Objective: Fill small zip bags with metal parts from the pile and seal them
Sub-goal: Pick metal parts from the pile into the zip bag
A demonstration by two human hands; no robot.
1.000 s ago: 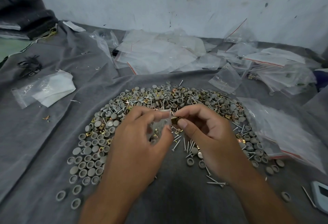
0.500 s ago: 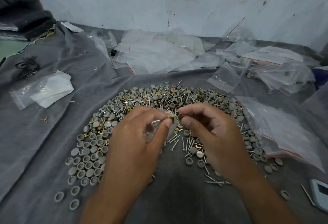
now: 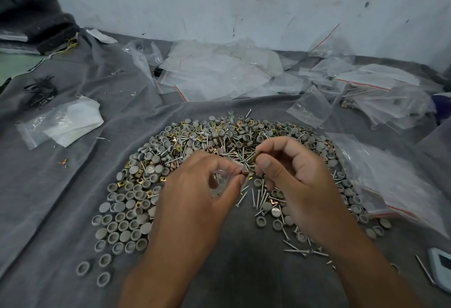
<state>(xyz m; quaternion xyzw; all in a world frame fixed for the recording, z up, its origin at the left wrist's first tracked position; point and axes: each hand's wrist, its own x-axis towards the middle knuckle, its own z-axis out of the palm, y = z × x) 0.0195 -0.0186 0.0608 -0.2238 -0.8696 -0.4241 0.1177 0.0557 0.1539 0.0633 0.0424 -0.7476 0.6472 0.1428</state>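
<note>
A small zip bag (image 3: 220,180) was pinched in the left hand (image 3: 195,200), its mouth turned toward the right hand (image 3: 295,180). A brass part (image 3: 257,155) was pinched in the right hand just beside and above that mouth, over the pile (image 3: 195,141).

Left hand (image 3: 195,193) pinches small zip bag (image 3: 220,182); right hand (image 3: 295,180) pinches brass part (image 3: 258,154) above pile (image 3: 185,151).
</note>
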